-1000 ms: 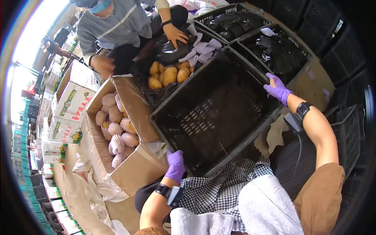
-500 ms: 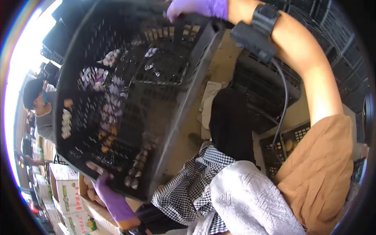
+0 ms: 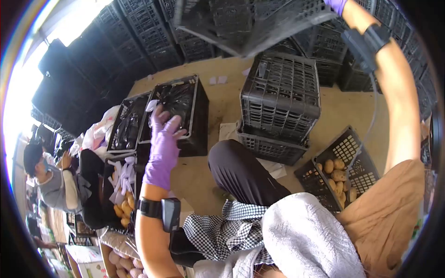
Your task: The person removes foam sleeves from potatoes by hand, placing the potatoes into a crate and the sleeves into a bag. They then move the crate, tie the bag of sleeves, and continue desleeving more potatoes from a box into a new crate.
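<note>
In the head view, your left hand [image 3: 163, 150] is empty, fingers spread, near the bag-lined crate [image 3: 199, 123]; your right hand [image 3: 337, 5] is at a corner of the blurred black crate [image 3: 222, 23], too cut off to tell how its fingers sit. That blurred crate is tilted at the top, beyond the stacked crates [image 3: 280, 95].

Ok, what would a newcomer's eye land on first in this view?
Probably the purple-gloved left hand, fingers spread, left of centre by the bag-lined crates. Next, the blurred black crate across the top, with the right hand at its edge. Then the yellow-brown produce in the open crate, lower right.
</note>
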The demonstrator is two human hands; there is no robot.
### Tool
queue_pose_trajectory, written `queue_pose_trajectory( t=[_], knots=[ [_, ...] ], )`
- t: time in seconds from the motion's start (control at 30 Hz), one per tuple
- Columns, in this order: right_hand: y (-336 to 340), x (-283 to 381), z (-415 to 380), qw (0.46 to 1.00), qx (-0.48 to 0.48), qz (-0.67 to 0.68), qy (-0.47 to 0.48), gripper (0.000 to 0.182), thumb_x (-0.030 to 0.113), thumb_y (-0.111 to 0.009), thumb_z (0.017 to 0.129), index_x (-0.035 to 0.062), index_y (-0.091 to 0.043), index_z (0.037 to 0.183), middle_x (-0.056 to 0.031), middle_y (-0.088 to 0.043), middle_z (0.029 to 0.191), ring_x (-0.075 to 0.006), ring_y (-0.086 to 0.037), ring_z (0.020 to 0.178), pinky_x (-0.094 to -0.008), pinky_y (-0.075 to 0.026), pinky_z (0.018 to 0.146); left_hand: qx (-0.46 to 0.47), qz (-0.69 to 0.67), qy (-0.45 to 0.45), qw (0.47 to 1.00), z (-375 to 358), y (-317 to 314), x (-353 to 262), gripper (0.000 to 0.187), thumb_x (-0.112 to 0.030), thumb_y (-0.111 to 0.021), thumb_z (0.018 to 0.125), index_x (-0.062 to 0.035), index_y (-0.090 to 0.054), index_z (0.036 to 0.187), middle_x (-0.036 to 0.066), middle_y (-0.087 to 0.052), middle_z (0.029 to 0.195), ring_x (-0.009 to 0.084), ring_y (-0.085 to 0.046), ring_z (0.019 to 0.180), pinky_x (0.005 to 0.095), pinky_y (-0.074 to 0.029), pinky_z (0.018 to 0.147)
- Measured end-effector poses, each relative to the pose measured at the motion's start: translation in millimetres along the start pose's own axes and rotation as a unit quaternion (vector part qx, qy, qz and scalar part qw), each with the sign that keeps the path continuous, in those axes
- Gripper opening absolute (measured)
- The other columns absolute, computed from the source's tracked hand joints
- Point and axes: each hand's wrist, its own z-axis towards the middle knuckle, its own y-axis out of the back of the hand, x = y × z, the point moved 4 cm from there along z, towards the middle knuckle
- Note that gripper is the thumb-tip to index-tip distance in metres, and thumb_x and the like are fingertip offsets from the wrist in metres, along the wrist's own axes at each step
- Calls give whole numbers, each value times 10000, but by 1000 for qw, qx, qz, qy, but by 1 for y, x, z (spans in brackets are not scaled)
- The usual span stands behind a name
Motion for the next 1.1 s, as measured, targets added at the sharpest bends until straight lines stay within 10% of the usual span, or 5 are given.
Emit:
queue_pose_trajectory(
  t=[0.2,0.33,0.5,0.77,1.1],
  knots=[
    [-30,51,-120,996,-32,-38,-68,341,58,-719,632,92,-585,944,-109,-517,1073,-335,-477,1068,-463,-389,882,253,21,-44,966,46,-78,57,689,-385,-524,947,-137,-185,1493,172,-241,1506,307,-305,1379,498,-415,1021],
    [-40,74,-201,993,86,-48,-71,371,66,-704,595,99,-584,945,-77,-517,1076,-305,-469,1097,-498,-347,992,180,-373,103,905,70,-146,18,920,-733,-370,873,-160,-70,1528,157,-67,1578,333,-146,1445,561,-271,1106],
    [-20,105,-245,980,196,-10,36,176,142,-578,700,150,-616,872,5,-539,1016,-183,-483,1133,-469,-283,1115,339,-411,164,830,144,-153,101,803,-771,-372,844,-139,-481,1327,112,-587,1167,255,-517,1087,489,-350,1019],
    [-1,112,-267,959,280,2,51,202,220,-562,708,141,-646,874,11,-552,1054,-177,-467,1162,-509,-264,1128,46,-351,258,899,87,-170,141,635,-709,-373,901,-140,-580,1091,4,-569,836,168,-558,729,348,-527,669],
    [14,143,-328,962,264,-8,-71,180,195,-585,776,144,-648,937,15,-529,1130,-173,-429,1198,-505,-244,1107,32,-324,225,919,94,-171,135,648,-741,-424,859,-163,-593,1097,-26,-579,847,134,-553,740,265,-469,666]
  ],
)
